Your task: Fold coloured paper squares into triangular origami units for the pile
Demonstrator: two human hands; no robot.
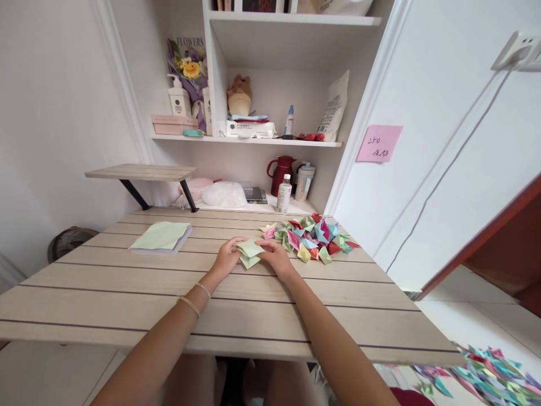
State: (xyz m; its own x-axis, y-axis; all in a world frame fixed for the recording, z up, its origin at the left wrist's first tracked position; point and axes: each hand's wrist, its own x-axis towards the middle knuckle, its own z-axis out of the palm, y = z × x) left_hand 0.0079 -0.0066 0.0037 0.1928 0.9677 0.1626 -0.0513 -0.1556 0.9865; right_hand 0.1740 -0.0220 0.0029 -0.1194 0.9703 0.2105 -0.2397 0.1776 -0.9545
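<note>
Counted: two hands [227,259] [276,259], one held green sheet [250,248], one paper stack [163,235], two heaps of folded papers [313,238] [499,373], two bracelets [190,305] [204,290], one pink note [379,144].

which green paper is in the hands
The folded pale green sheet held between the left hand and right hand; the flat green sheet tops the stack at left, and other green pieces lie in the colourful pile at right.

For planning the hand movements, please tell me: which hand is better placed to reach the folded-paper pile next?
Probably the right hand: it is nearer the folded-paper pile. The left hand is farther, on the other side of the green paper both hold.
</note>
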